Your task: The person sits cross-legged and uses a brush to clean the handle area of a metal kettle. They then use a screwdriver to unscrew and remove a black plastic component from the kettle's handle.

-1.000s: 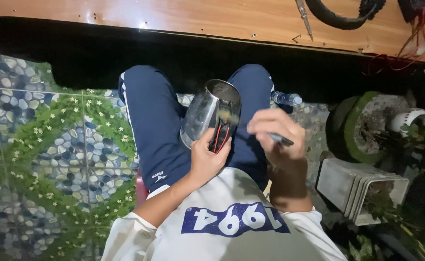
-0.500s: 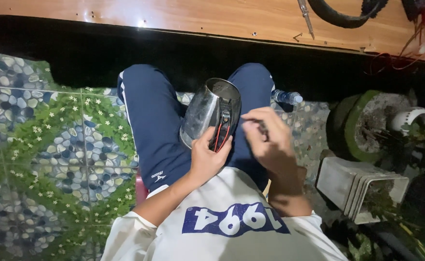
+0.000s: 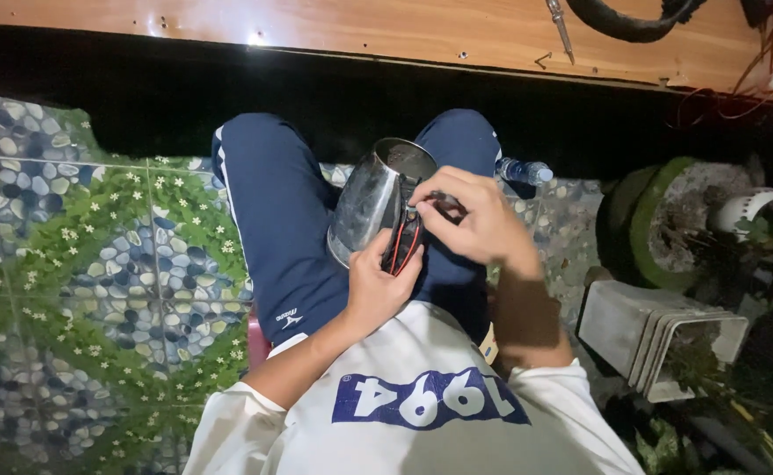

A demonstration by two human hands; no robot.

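Kettle (image 3: 371, 198), a shiny metal one, lies tilted on its side across the seated person's lap, its open mouth turned up and away toward the wooden bench edge at the top of the view. It rests between the two thighs in dark blue trousers (image 3: 281, 220), closer to the right leg. The left hand (image 3: 378, 286) cups the kettle's lower end from beneath, fingers curled around it, thumb lying along the black handle part where red wires (image 3: 401, 246) run down the side. The right hand (image 3: 474, 220) sits at the kettle's rim, fingers bent and closed in a pinch on a small dark piece at the top of the handle; what that piece is cannot be made out.

A white shirt with a blue band across the chest fills the bottom of the view. A clear plastic bottle (image 3: 520, 171) lies on the floor just beyond the right knee. The floor (image 3: 96, 264) to the left is tiled with a pebble, leaf and small white flower pattern. The wooden bench (image 3: 360, 31) runs along the top, with a screwdriver (image 3: 560, 22) and a black cable loop on its far right part. To the right stand grey rectangular planters (image 3: 659, 330) nested together, near a round green-rimmed pot (image 3: 668, 220).
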